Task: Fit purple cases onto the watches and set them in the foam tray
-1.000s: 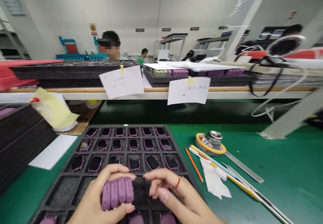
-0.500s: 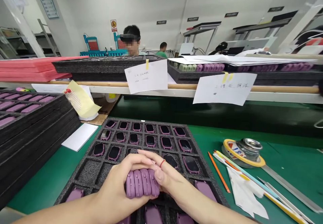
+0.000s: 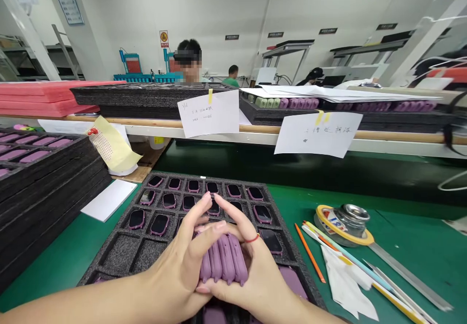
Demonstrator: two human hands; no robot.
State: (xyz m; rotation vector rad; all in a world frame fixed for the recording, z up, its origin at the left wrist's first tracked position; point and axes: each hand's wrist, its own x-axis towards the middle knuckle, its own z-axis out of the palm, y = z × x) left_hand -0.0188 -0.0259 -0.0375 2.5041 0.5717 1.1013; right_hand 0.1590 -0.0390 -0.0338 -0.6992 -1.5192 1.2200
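Note:
Between my two hands is a row of several purple smartwatch cases [image 3: 223,261], pressed side by side with their edges facing me. My left hand [image 3: 182,261] is wrapped round the left side of the row, its thumb across the top. On the other side, my right hand [image 3: 251,265] cups the row, with a red band on one finger. Both hands are over a black foam tray [image 3: 120,256]. Purple watches with dark screens, such as one watch [image 3: 159,225], lie in its far pockets. Nearer pockets hold purple pieces, partly hidden by my arms.
Stacked foam trays [image 3: 47,207] stand at the left beside a white pad [image 3: 109,200]. At the right lie an orange stick [image 3: 310,253], pens, a white cloth [image 3: 343,275], a steel ruler [image 3: 412,275] and a glass jar with a tape roll [image 3: 324,217]. A shelf [image 3: 255,132] crosses ahead.
The row of watch cases has been turned in my hands and now tilts differently. My left thumb has come over the top, and my right hand has shifted below and beside the row.

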